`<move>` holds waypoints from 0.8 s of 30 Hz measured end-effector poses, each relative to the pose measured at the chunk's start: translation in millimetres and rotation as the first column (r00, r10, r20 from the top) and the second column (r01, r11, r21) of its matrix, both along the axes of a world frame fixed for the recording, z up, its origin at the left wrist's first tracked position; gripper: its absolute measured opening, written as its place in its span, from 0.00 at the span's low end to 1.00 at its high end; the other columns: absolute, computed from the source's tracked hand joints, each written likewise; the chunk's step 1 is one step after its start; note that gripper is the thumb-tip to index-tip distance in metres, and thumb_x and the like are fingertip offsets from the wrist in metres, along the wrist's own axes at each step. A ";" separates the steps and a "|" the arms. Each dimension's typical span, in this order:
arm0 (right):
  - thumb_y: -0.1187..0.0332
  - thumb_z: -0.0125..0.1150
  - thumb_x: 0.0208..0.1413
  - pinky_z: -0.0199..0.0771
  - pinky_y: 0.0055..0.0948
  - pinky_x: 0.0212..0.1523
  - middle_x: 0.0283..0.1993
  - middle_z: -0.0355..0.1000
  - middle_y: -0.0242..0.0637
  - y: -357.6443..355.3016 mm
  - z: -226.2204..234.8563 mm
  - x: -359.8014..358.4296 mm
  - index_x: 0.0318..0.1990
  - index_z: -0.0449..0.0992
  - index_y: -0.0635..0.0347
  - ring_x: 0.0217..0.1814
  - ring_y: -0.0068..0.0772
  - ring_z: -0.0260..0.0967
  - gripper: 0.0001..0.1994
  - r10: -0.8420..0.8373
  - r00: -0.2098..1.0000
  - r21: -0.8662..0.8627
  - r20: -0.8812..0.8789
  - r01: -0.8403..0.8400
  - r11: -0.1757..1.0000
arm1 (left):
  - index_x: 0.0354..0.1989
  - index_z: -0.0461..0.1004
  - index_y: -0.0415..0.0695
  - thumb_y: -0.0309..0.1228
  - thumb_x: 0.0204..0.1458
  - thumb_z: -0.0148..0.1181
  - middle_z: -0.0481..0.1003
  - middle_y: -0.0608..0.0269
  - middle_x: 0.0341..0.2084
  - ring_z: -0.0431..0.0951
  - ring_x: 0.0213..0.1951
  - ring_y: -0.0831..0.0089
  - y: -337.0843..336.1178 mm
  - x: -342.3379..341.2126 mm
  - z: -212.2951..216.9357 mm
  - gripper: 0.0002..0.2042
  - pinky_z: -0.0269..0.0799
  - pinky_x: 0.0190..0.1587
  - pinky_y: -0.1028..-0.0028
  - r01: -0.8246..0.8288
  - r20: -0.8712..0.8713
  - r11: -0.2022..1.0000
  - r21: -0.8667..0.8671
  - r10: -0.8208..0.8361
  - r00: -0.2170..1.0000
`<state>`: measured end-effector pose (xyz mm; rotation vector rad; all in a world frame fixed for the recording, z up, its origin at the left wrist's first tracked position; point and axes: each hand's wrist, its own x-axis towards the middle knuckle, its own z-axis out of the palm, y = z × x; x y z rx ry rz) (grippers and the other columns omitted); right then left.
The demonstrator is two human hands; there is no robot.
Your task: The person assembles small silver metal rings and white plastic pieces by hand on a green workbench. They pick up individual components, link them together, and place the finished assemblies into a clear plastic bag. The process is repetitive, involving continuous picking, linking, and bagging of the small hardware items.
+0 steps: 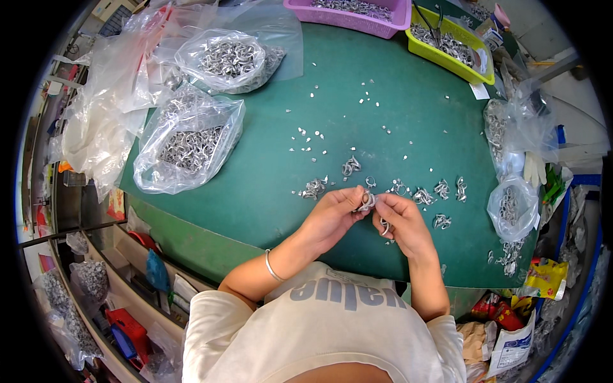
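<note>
**A:** What do you see from where you sit?

**B:** I see a green table mat (357, 108). I will tell every place from it. Near its front edge, both hands meet. The left hand (332, 214) and the right hand (399, 220) pinch one small shiny metal ring piece (367, 201) between their fingertips. The right hand's lower fingers curl around another small metal piece (384, 226).

**A:** Which boxes and bags are there?

**B:** At the mat's far edge sits a pink plastic basket (357, 22) with silver metal bits inside. Beside it, at the far right corner, a yellow-green plastic tray (447, 60) holds more metal bits, and dark pliers (429, 19) lie in it.

**A:** And the bags?

**B:** On the mat's left side lies a big clear plastic bag (188, 140) full of metal rings. Behind it, a second clear bag (230, 59) holds rings too. At the right edge, a small clear bag (511, 207) has a few rings inside.

**A:** Anything loose?

**B:** Little heaps of metal rings (421, 191) lie on the mat just past the hands. Tiny white bits (306, 143) are spread over the middle.
</note>
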<state>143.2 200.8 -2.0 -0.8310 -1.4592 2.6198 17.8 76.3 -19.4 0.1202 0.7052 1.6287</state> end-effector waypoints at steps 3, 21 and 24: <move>0.69 0.53 0.58 0.53 0.13 0.18 0.26 0.68 0.26 -2.1 7.0 -2.3 0.38 0.74 0.63 0.21 0.12 0.57 0.07 -0.015 1.000 -0.054 -0.007 0.014 0.998 | 0.37 0.73 0.40 0.39 0.59 0.49 0.72 0.67 0.32 0.71 0.37 0.77 0.0 -0.2 -1.0 0.14 0.64 0.46 0.72 0.001 0.011 1.000 0.022 -0.001 1.000; 0.73 0.53 0.55 0.52 0.16 0.17 0.29 0.70 0.35 -10.7 8.6 0.6 0.31 0.69 0.61 0.20 0.17 0.59 0.03 -0.064 0.994 -0.198 -0.087 0.046 0.979 | 0.36 0.69 0.40 0.40 0.59 0.48 0.67 0.68 0.31 0.64 0.30 0.80 -3.2 4.8 9.2 0.13 0.62 0.38 0.78 -0.030 -0.224 0.999 0.015 0.032 0.974; 0.73 0.52 0.56 0.53 0.17 0.17 0.29 0.71 0.38 -14.6 8.9 0.0 0.32 0.68 0.61 0.20 0.19 0.60 0.02 -0.117 0.986 -0.267 -0.121 0.082 0.960 | 0.34 0.68 0.41 0.39 0.59 0.48 0.66 0.68 0.31 0.62 0.30 0.80 -2.3 5.6 11.3 0.13 0.61 0.37 0.79 -0.033 -0.256 0.999 0.030 0.040 0.966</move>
